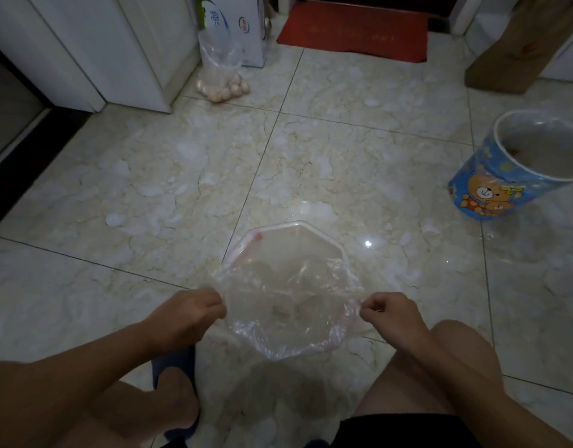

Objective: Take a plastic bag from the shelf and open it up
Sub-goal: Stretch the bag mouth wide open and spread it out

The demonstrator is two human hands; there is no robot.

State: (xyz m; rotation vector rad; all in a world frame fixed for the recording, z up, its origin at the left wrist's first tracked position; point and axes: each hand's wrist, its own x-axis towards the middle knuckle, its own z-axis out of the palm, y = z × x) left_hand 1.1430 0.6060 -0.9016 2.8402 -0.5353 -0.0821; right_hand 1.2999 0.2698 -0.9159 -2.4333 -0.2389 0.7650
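The floor (181, 176) is laid in large glossy tiles, cream marble-patterned with pale cloudy patches and thin dark grout lines, and a small bright glint of light sits on one tile. Along the upper left stands white cabinetry (94, 50) with flat panel fronts, and a dark threshold strip runs beside it. At the far end lies a red doormat (353, 30), rectangular and matte. Near the cabinet a white printed carton (246, 27) stands upright, and just in front of it slumps a clear bag of pale round eggs (222, 82) (they look like eggs, though the light is dim). A brown cardboard box (511, 50) leans at the upper right. At the right edge stands a round blue bin (517, 166) printed with cartoon bears, lined with thin clear film.

Low in the middle, the plastic bag (288, 305) is held open over the floor between the person's knees. It is thin, transparent and crinkled, its mouth stretched into a rough ring, with a white rim and a red stripe showing at its far side. The left hand (188, 312) pinches the bag's left edge, fingers closed on the film; the right hand (395, 313) pinches the right edge likewise. A blue slipper (172, 363) shows under the left forearm.
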